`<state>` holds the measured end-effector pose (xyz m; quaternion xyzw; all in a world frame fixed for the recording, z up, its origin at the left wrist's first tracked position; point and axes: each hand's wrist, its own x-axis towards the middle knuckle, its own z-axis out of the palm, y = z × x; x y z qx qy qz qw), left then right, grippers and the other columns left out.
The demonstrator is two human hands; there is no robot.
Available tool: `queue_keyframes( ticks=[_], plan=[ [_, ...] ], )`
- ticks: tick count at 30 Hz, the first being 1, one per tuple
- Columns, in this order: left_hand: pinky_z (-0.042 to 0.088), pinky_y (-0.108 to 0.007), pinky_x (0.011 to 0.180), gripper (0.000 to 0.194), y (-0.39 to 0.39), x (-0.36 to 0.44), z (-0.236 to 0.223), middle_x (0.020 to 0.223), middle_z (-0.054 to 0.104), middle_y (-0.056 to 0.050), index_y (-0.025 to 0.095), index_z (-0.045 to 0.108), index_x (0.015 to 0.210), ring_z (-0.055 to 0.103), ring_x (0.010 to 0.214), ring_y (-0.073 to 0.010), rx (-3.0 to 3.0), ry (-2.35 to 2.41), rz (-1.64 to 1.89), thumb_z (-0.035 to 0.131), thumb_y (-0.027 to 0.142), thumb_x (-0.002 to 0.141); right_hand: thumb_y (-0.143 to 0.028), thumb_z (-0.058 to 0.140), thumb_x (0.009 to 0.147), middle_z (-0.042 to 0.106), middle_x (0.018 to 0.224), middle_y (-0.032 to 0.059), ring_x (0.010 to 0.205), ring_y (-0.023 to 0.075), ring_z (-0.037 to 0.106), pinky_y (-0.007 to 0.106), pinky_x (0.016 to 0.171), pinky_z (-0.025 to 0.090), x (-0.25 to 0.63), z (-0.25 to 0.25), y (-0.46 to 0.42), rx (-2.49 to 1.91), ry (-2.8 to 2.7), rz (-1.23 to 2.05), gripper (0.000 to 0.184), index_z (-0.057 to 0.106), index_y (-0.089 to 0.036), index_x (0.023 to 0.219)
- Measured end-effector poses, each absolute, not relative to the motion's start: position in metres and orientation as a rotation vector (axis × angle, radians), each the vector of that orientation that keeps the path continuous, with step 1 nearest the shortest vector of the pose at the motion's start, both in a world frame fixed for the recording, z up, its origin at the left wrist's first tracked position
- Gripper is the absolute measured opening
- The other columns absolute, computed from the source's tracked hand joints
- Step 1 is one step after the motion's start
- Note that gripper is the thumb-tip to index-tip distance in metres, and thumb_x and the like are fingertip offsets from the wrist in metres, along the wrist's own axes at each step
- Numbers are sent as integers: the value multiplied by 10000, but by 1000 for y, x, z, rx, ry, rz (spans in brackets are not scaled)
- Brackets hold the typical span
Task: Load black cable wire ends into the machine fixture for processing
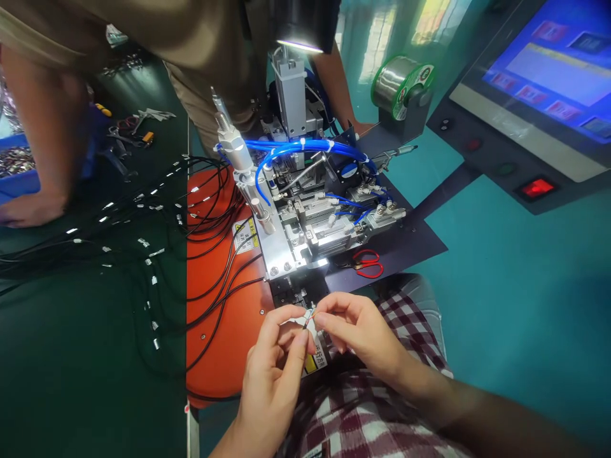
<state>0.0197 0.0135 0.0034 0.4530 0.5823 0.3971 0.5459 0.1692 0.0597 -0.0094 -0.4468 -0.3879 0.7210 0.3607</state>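
My left hand (pixel 279 356) pinches the end of a black cable (pixel 305 326) between thumb and fingertips. Thin wires with a reddish tint come out of that end, and my right hand (pixel 356 327) has them between its thumb and forefinger. The fingertips of both hands almost meet, in front of the near end of a metal machine (pixel 310 216) with blue air tubes. Below the hands a white and yellow label (pixel 312 364) shows in part. What lies inside the curled fingers is hidden.
Red-handled scissors (pixel 367 263) lie right of the machine. Black cables (pixel 214 280) with metal ends spread over the orange plate (pixel 224 356) and green table (pixel 95 381). A solder spool (pixel 403 88) and control screen (pixel 548 83) stand right. Another person's hand (pixel 33 210) rests at left.
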Motion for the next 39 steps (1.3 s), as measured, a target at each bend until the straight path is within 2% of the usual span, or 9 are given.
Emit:
queue_keyframes(
  ticks=[5, 9, 13, 16, 23, 26, 30, 39],
  plan=[
    [405, -177, 517, 242, 13, 23, 0, 694, 582, 29, 261, 472, 1111, 483, 547, -95, 990, 1352, 997, 551, 343, 898, -361, 635, 800, 588, 607, -19, 419, 37, 338, 183, 408, 253, 162, -12, 52, -1065, -867, 1957, 243, 560, -147, 713],
    [405, -186, 518, 299, 18, 25, 5, 713, 579, 23, 241, 496, 1112, 477, 561, -99, 917, 1332, 965, 601, 365, 860, -308, 622, 815, 544, 597, -37, 461, 59, 365, 193, 438, 294, 163, -14, 45, -1158, -1038, 1776, 177, 565, -156, 744],
    [359, -178, 478, 255, 23, 26, 14, 597, 527, 35, 184, 605, 890, 439, 517, -88, 821, 1395, 906, 694, 392, 772, -200, 598, 829, 553, 691, -18, 582, 88, 462, 215, 548, 378, 168, -16, 39, -1210, -1371, 1381, 105, 595, -161, 731],
    [332, -169, 487, 231, 25, 26, 14, 541, 484, 43, 167, 626, 764, 409, 521, -79, 746, 1422, 921, 721, 378, 749, -185, 593, 829, 542, 683, -20, 598, 95, 476, 222, 566, 384, 169, -17, 38, -1215, -1451, 1288, 126, 583, -164, 705],
    [320, -180, 517, 158, 26, 29, 8, 556, 468, 39, 157, 635, 718, 350, 532, -72, 433, 1194, 1017, 697, 290, 778, -342, 587, 826, 471, 526, -64, 427, 67, 383, 198, 419, 302, 156, -11, 37, -1207, -1040, 1828, 214, 512, -171, 719],
    [308, -180, 517, 155, 28, 29, 8, 550, 468, 39, 148, 632, 711, 332, 526, -68, 396, 1175, 1019, 702, 272, 772, -363, 592, 816, 489, 532, -53, 432, 69, 402, 197, 422, 310, 155, -13, 36, -1209, -1027, 1826, 232, 511, -167, 723],
    [263, -180, 488, 205, 29, 26, 7, 485, 429, 53, 140, 617, 701, 309, 494, -63, 434, 1207, 975, 715, 309, 762, -344, 617, 801, 493, 545, -49, 463, 82, 433, 210, 456, 336, 167, -14, 44, -1258, -1166, 1817, 196, 588, -151, 786],
    [238, -186, 479, 216, 27, 26, 8, 488, 427, 57, 138, 618, 754, 312, 487, -62, 487, 1234, 935, 712, 333, 765, -191, 620, 833, 621, 789, 22, 637, 132, 539, 256, 579, 431, 179, -11, 54, -1216, -1560, 1232, 37, 656, -195, 830]
  ],
)
